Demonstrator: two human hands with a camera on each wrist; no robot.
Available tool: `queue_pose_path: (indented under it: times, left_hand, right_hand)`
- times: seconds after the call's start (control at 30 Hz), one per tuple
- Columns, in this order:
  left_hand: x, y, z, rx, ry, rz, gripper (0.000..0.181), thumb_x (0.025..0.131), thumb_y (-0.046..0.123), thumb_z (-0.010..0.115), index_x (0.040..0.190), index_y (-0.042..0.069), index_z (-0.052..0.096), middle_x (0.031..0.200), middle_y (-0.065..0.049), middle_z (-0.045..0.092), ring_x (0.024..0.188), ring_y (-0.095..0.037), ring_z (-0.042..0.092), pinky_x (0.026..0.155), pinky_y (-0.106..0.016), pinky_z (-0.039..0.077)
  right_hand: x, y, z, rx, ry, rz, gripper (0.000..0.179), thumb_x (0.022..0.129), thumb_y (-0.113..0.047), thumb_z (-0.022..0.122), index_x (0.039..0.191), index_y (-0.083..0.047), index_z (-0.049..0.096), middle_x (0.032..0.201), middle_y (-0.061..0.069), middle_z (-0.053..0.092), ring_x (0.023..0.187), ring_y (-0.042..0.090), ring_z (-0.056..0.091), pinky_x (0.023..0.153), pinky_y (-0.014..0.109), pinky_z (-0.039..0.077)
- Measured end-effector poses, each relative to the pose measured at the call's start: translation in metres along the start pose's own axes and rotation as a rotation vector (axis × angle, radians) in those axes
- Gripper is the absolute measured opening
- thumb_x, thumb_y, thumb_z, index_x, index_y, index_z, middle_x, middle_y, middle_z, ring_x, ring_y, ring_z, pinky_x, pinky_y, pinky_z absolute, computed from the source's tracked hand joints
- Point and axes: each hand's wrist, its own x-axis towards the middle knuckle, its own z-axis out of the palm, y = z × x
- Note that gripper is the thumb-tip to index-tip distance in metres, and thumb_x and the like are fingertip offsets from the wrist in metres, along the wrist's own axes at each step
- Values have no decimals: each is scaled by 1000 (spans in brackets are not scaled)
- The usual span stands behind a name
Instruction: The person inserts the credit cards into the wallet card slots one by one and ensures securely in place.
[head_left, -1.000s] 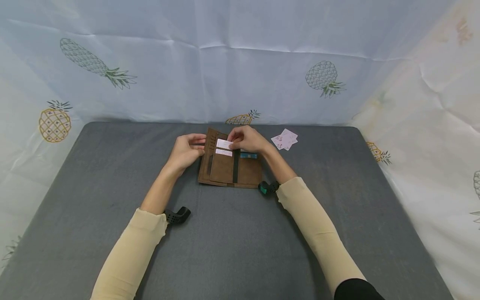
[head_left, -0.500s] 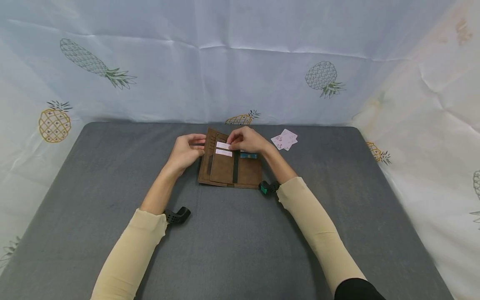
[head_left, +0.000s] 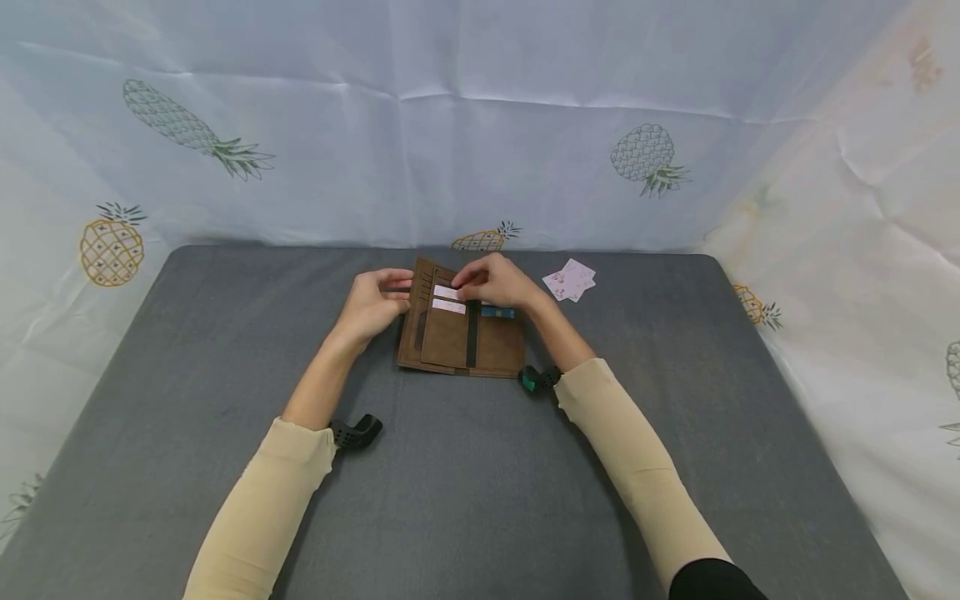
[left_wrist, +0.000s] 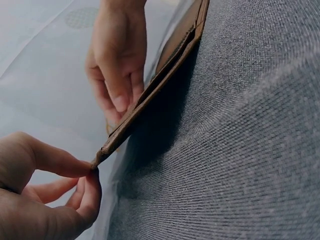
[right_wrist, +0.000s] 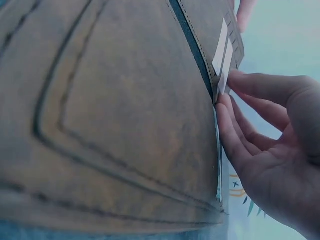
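Two hands work at a brown wallet point(head_left: 459, 333) lying open near the middle of the far edge of the grey table point(head_left: 187, 350). Left hand point(head_left: 371, 302) pinches the wallet's raised left flap between thumb and fingers. Right hand point(head_left: 495, 282) has its fingertips on a white card point(head_left: 447, 292) in the top slot, fingers curled around the card's right end. A second white card point(head_left: 448, 306) shows just below it, and a blue card point(head_left: 497, 312) peeks out on the right half. Loose cards point(head_left: 570, 280) lie toward the far right corner
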Motion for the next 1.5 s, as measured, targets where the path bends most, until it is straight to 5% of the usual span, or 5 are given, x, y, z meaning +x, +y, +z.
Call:
queue_pose_path:
  times: [0.33, 0.87, 1.2, 1.5]
  left_hand:
    - [0, 0, 1, 4, -6, -3, 55, 102, -7, 57, 157, -1, 53, 154, -27, 56, 141, -42, 60, 113, -46, 56]
    - [2, 0, 3, -1, -4, -8, 56, 101, -9, 56, 157, -1, 53, 154, -27, 56, 141, -43, 61, 116, -52, 54]
    - [1, 0, 2, -3, -10, -2, 56, 102, -8, 56, 158, -1, 52, 154, -28, 55, 141, -43, 59, 115, -52, 54]
    - [2, -1, -1, -6, -6, -10, 56, 102, -8, 56, 158, -1, 52, 155, -27, 55, 142, -43, 59, 116, -51, 54]
  right_hand:
    - [-8, 3, -9, 38, 14, -17, 28, 105, -13, 71, 130, 0, 75, 129, 21, 76, 116, 35, 76, 99, 43, 62]
    - [-54, 21, -62, 41, 249, 178, 40, 108, -15, 67, 141, 7, 66, 140, 29, 68, 130, 46, 67, 111, 58, 55]
    - [-75, 54, -78, -2, 381, 259, 41, 107, -17, 68, 139, 9, 66, 137, 32, 69, 126, 46, 69, 97, 44, 59]
    - [-90, 63, -90, -138, 388, 454, 61, 101, -35, 77, 140, 10, 64, 141, 32, 66, 126, 46, 65, 109, 60, 56]
